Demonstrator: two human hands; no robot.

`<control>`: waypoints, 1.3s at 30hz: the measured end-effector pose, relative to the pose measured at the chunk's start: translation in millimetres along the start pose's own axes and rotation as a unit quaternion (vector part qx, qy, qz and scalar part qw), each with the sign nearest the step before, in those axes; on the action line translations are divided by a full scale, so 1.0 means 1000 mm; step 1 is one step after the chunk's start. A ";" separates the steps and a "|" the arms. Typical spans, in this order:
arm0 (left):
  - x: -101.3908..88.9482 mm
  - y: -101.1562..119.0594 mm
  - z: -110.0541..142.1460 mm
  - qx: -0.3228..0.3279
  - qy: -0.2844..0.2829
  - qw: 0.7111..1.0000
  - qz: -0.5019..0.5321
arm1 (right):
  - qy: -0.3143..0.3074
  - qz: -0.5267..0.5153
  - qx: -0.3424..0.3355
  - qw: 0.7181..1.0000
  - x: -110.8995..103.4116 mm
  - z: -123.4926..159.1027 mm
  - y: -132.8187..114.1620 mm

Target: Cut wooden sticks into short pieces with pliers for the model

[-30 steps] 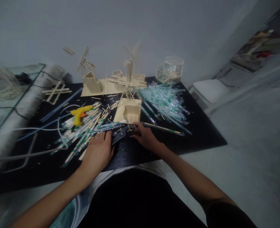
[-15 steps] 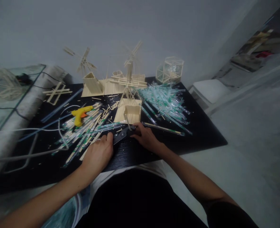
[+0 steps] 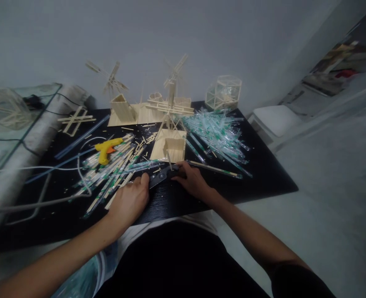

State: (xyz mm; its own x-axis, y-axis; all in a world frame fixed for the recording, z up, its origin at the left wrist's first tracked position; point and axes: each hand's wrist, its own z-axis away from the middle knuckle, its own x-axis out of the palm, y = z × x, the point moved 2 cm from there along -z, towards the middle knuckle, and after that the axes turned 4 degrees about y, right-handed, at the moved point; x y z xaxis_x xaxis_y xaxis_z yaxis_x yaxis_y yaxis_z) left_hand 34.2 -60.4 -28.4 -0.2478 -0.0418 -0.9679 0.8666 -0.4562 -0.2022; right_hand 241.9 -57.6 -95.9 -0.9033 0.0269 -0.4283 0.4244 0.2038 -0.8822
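My left hand (image 3: 129, 203) is curled on the black table (image 3: 263, 176), thumb pressed against the near handle of a black cutter (image 3: 158, 178). Fingers of my right hand (image 3: 191, 180) are closed over the cutter's far end. A thin wooden stick (image 3: 169, 159) stands up there, in front of a small open wooden box model (image 3: 170, 145). Whether the stick sits in the blades is hidden by my fingers.
Left of my hands lie several wrapped chopsticks (image 3: 111, 170) and a yellow glue gun (image 3: 106, 148) with a white cable (image 3: 46, 168). Stick windmill models (image 3: 171, 97) stand at the back. Clear wrappers (image 3: 216, 132) and a hexagonal frame (image 3: 223, 92) are at the right.
My left hand's fingers, spread flat a second ago, have curled and the thumb has come against the cutter handle. My right hand has stayed on the cutter.
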 end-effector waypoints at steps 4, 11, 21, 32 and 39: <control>0.003 -0.008 -0.001 -0.003 0.017 0.999 0.029 | -0.001 -0.024 0.012 1.000 -0.007 0.005 0.001; 0.007 -0.018 0.001 -0.016 0.067 0.995 0.068 | -0.040 0.162 0.057 0.984 -0.035 0.019 -0.013; 0.017 -0.019 0.006 0.024 0.016 0.986 0.164 | -0.001 0.155 0.075 0.985 -0.025 0.028 -0.035; 0.018 -0.010 0.009 0.021 0.011 0.978 0.206 | -0.061 -0.105 0.163 0.979 -0.012 0.033 -0.044; 0.022 -0.011 0.010 0.010 0.026 0.977 0.212 | -0.054 -0.057 0.136 0.988 -0.015 0.030 -0.047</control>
State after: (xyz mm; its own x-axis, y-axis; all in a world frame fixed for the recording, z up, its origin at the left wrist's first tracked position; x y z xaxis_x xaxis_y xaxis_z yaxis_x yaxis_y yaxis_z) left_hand 15.2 -65.2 -46.4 0.1546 -0.1853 -0.9704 0.8779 -0.4248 0.2209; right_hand 237.4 -96.8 -53.9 -0.9402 -0.0890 -0.3289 0.3354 -0.0717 -0.9393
